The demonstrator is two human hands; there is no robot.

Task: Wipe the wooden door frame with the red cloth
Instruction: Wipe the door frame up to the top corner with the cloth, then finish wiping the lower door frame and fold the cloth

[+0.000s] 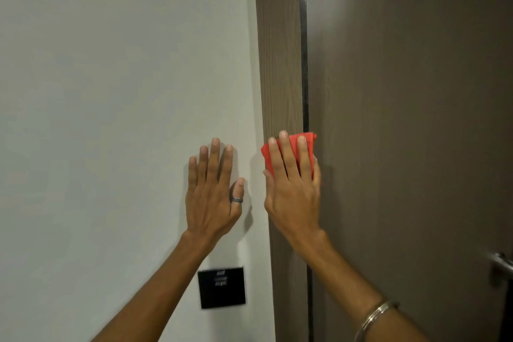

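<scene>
The wooden door frame (279,58) is a brown vertical strip between the white wall and the dark door. My right hand (293,189) presses the folded red cloth (309,141) flat against the frame at mid height, fingers spread over it; red edges show above and left of the fingers. My left hand (213,191) lies flat on the white wall just left of the frame, fingers apart, holding nothing, with a ring on the thumb.
A dark door (416,119) fills the right side, with a metal handle (501,265) at the right edge. A black switch plate (221,287) sits on the white wall (111,91) below my left hand. A dark gap runs between frame and door.
</scene>
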